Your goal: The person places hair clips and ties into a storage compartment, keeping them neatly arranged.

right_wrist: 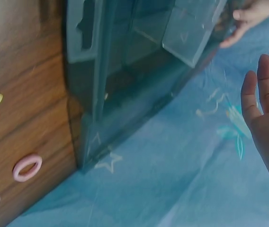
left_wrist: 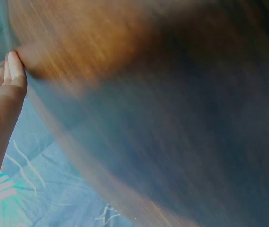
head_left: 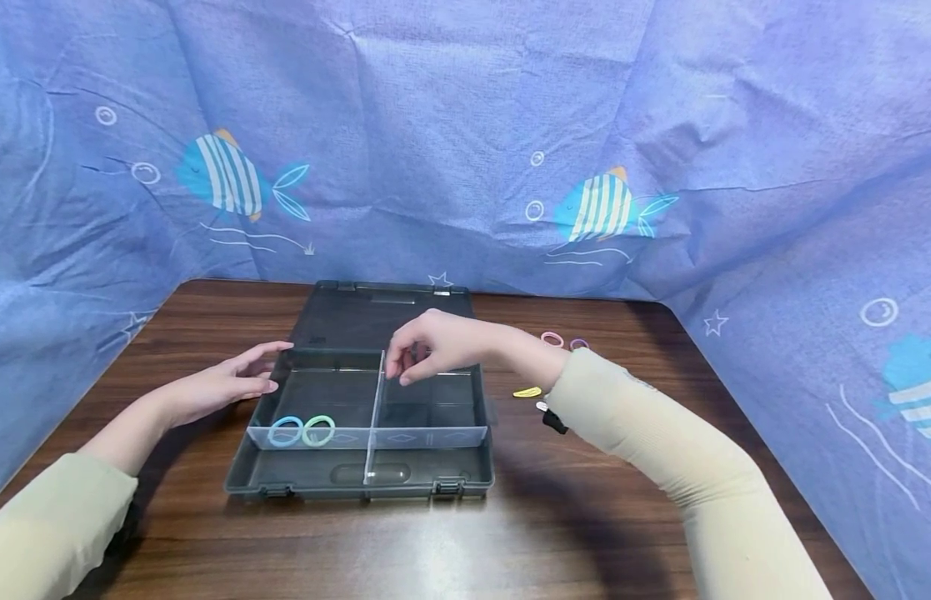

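A dark translucent storage box [head_left: 360, 492] lies on the table with its lid [head_left: 382, 304] folded back. Clear dividers [head_left: 427, 437] split it into compartments. A blue hair tie [head_left: 285, 432] and a green hair tie [head_left: 318, 431] lean side by side at the cross divider on the left. My left hand [head_left: 228, 379] rests at the box's left edge, fingers loosely extended. Over the middle of the box hangs my right hand [head_left: 438, 346], its fingers loosely bent. In the right wrist view those fingers [right_wrist: 265, 85] are relaxed, and nothing shows between them.
Right of the box lie a yellow hair clip [head_left: 527, 392], a pink hair tie [head_left: 552, 339], a purple hair tie [head_left: 579, 343] and a small black item [head_left: 553, 421], partly behind my right sleeve. A blue fish-print cloth [head_left: 450, 167] hangs behind the wooden table [head_left: 345, 550].
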`<state>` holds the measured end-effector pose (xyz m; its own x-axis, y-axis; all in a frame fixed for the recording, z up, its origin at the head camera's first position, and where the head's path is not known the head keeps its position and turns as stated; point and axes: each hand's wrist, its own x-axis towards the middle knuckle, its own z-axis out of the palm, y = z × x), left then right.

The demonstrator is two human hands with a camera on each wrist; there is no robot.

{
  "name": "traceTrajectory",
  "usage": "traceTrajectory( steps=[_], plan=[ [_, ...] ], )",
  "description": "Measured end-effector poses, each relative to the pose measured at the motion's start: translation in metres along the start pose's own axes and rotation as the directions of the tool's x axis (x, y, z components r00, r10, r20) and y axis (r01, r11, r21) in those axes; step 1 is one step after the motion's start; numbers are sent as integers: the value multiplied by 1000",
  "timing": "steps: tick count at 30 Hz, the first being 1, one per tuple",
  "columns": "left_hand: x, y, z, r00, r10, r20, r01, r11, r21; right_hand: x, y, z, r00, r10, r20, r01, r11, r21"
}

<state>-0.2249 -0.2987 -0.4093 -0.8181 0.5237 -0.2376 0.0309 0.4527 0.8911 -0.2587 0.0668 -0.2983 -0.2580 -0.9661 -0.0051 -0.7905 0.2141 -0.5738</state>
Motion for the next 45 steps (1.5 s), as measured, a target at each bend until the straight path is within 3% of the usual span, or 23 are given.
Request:
traceTrajectory(
  steps=[6,23,30,36,45],
  plan=[
    [2,0,0,1000,-12,-11,12,1000,17,-26,3,-19,1000,10,15,-10,1000,11],
    [2,3,-3,1000,3,-7,-3,1000,-31,-96,36,-52,980,181,-82,-178,983,46],
    [3,4,-2,1000,-2,-4,2,1000,-24,-114,51,-56,951,272,-144,-267,962,54],
    [2,1,-1,1000,-5,-5,5,999,-31,-123,67,-53,915,359,-182,-352,933,67],
    [1,-2,-1,1000,-7,6,7,999,-31,-134,97,-41,874,414,-255,-400,910,108]
  ],
)
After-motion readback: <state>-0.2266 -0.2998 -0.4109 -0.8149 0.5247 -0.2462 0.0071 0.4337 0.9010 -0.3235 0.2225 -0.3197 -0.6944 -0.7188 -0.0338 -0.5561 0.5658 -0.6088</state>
